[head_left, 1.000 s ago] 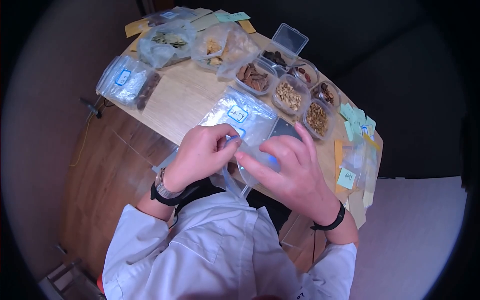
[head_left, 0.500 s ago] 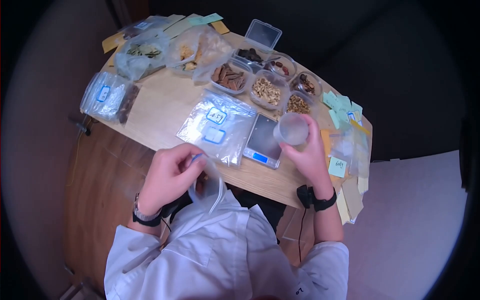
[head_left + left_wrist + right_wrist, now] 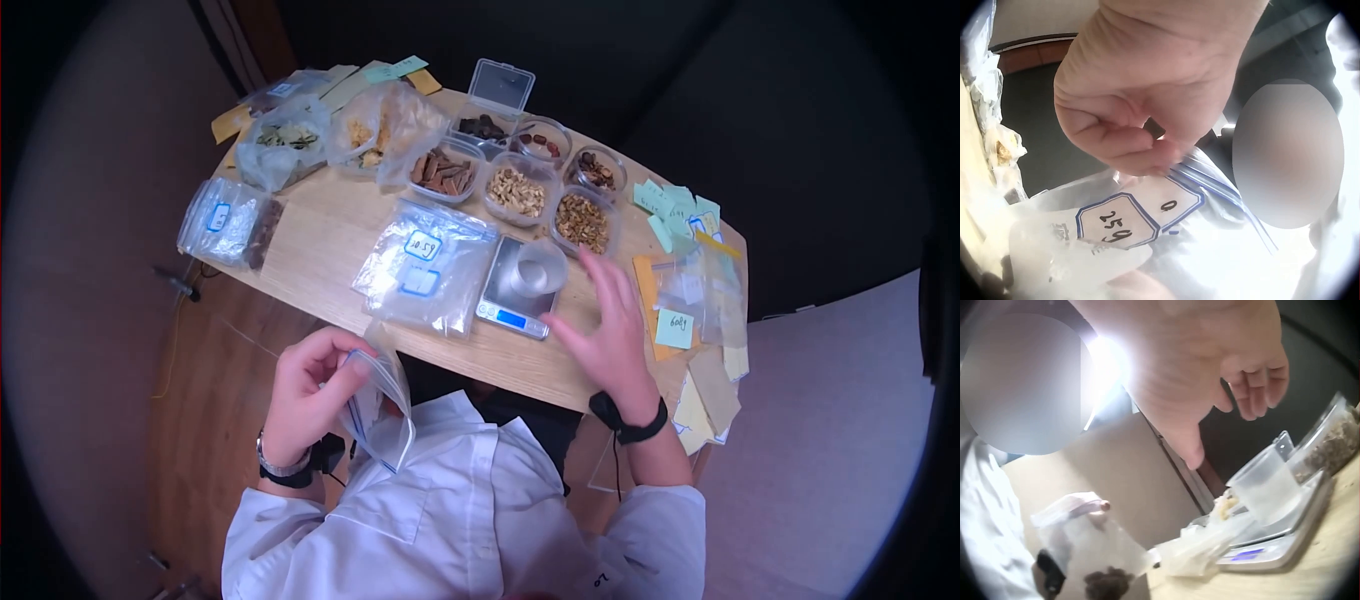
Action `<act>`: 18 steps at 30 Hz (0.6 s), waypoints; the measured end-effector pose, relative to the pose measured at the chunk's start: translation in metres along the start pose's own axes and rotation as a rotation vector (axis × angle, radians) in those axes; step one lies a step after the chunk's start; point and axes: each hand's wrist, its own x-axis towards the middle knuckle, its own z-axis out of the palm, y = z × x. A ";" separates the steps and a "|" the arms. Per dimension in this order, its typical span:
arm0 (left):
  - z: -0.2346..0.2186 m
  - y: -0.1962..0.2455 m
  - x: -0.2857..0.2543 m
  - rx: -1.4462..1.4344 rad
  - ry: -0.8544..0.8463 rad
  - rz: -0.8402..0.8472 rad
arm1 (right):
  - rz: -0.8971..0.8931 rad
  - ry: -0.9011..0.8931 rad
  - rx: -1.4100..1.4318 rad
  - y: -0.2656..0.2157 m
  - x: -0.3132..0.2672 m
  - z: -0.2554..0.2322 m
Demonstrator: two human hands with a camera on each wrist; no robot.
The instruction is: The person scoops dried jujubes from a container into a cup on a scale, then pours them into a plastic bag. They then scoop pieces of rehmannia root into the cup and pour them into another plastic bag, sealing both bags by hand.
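My left hand [image 3: 308, 395] pinches the top edge of a clear zip-lock bag [image 3: 378, 405] in front of the white coat. A blue-bordered label [image 3: 1116, 220] reading 25g shows in the left wrist view, below the fingers. Dark contents [image 3: 1109, 584] lie in the bag's bottom in the right wrist view. A translucent plastic cup [image 3: 1266, 487] stands on a small digital scale [image 3: 500, 298] with a lit blue display. Just right of the cup, my right hand [image 3: 610, 340] hovers with fingers spread, apart from it and holding nothing.
Flat labelled zip-lock bags [image 3: 425, 265] lie left of the scale. Behind are containers of dried pieces, such as bark-like strips [image 3: 443, 172] and pale chips [image 3: 517, 190]. Filled plastic bags [image 3: 285, 145] stand at the back left. Green notes [image 3: 675, 328] and envelopes line the right edge.
My right hand drew away from the bag, carried the cup to the scale, set it there and let go. My left hand kept the bag and moved left, lower.
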 end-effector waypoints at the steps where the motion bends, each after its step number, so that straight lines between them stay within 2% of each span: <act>1: 0.004 0.000 -0.002 -0.041 0.019 0.011 | -0.046 -0.049 0.134 -0.014 -0.007 -0.010; 2: 0.006 -0.001 -0.003 -0.044 0.024 0.004 | -0.092 -0.097 0.270 -0.028 -0.015 -0.016; 4: 0.010 -0.004 0.000 -0.048 0.040 -0.003 | -0.179 -0.405 0.640 -0.059 -0.032 -0.017; 5: 0.014 -0.003 0.000 -0.058 0.052 0.004 | -0.385 -0.294 0.635 -0.078 -0.034 -0.007; 6: 0.019 -0.002 0.000 -0.070 0.064 0.012 | -0.486 -0.363 0.504 -0.096 -0.033 -0.014; 9: 0.028 -0.008 -0.002 -0.132 0.128 0.094 | -0.516 -0.280 0.436 -0.112 -0.039 -0.002; 11: 0.034 -0.006 -0.006 -0.198 0.183 0.130 | -0.498 -0.235 0.434 -0.108 -0.036 0.001; 14: 0.029 -0.009 -0.017 -0.327 0.128 0.161 | -0.467 -0.143 0.584 -0.096 -0.017 -0.003; 17: 0.014 -0.028 -0.013 -0.143 -0.013 0.413 | -0.263 -0.196 0.766 -0.083 0.008 -0.016; 18: 0.012 -0.034 -0.009 -0.063 0.027 0.469 | -0.208 -0.250 0.823 -0.079 0.016 -0.020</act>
